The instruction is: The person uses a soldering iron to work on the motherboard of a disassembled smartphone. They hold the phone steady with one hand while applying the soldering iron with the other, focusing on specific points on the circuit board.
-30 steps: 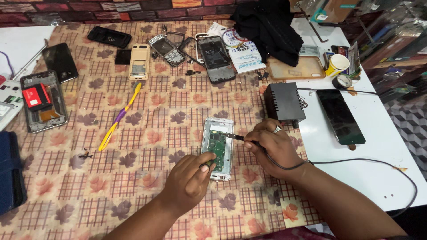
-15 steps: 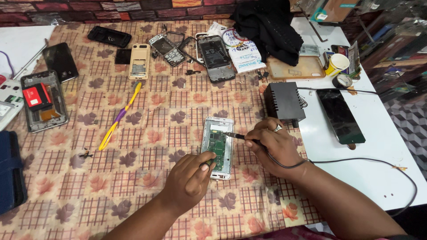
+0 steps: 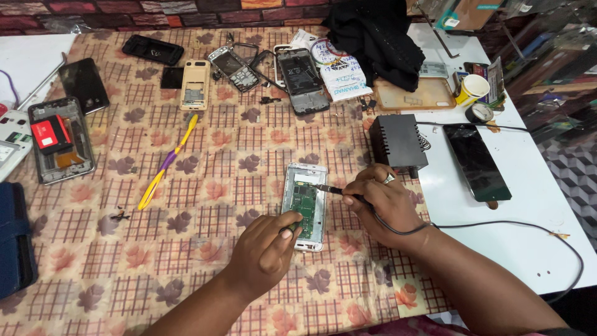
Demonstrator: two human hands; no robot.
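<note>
Green circuit board [image 3: 305,202] lies in an opened white phone [image 3: 304,205] near the counter's [image 3: 205,155] front edge; the right hand's [image 3: 385,205] grip holds a soldering iron [image 3: 333,189] to it, the left hand's [image 3: 267,249] grip pinches the phone's lower edge.

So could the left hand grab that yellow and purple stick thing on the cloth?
Probably yes. The yellow and purple pry tool lies in the open on the patterned tablecloth, up and left of the left hand, with nothing between them. But that hand is resting on the opened phone and would have to let go.
</note>
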